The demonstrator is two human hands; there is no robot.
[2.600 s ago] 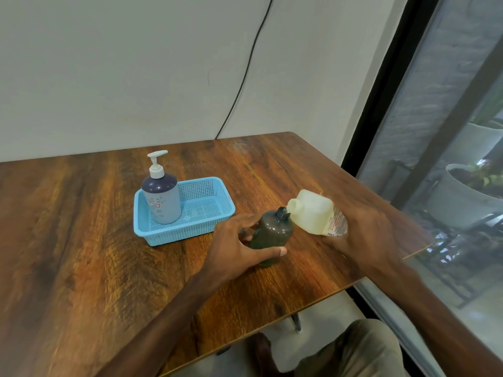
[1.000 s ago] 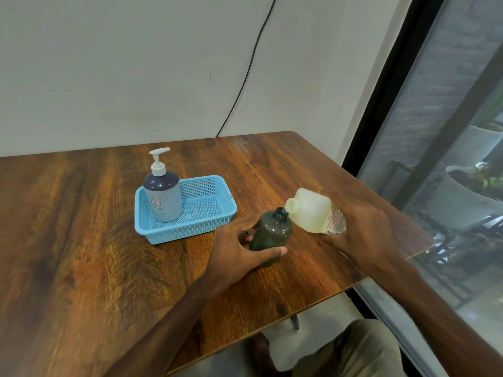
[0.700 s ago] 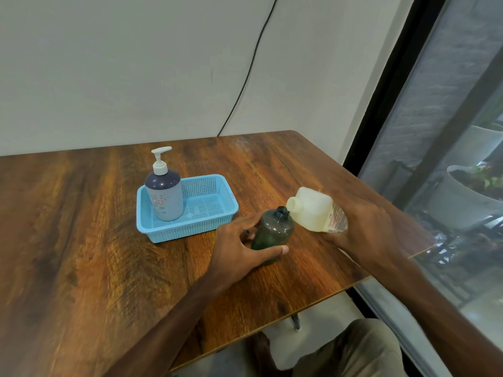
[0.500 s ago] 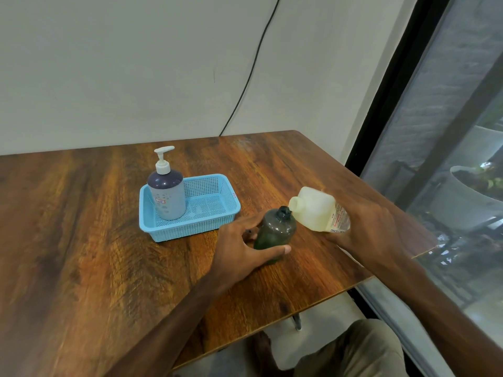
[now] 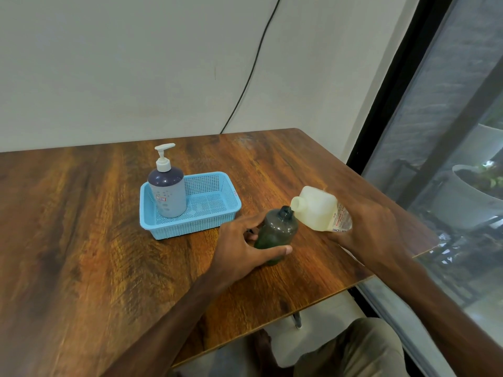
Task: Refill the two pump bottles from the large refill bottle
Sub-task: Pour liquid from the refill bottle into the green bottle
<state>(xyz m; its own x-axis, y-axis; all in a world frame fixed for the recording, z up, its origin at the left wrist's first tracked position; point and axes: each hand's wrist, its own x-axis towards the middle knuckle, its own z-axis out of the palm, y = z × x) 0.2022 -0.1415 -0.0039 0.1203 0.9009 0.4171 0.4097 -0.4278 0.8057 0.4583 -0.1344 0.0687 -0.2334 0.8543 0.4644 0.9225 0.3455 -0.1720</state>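
The dark bottle (image 5: 276, 235), uncapped on the table (image 5: 81, 240), is gripped by the left hand (image 5: 245, 247). The refill jug (image 5: 317, 208), clasped in the right hand (image 5: 373, 229), should be tipped slowly, spout kept over the neck; flow seemingly cannot be seen.

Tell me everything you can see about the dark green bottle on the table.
The dark green bottle is translucent, smoky plastic with rounded shoulders and a narrow open neck, no pump fitted. It stands roughly upright on the wooden table, just right of the blue basket. The left hand wraps its lower body. The refill bottle, tilted by the right hand, has its spout at the neck.
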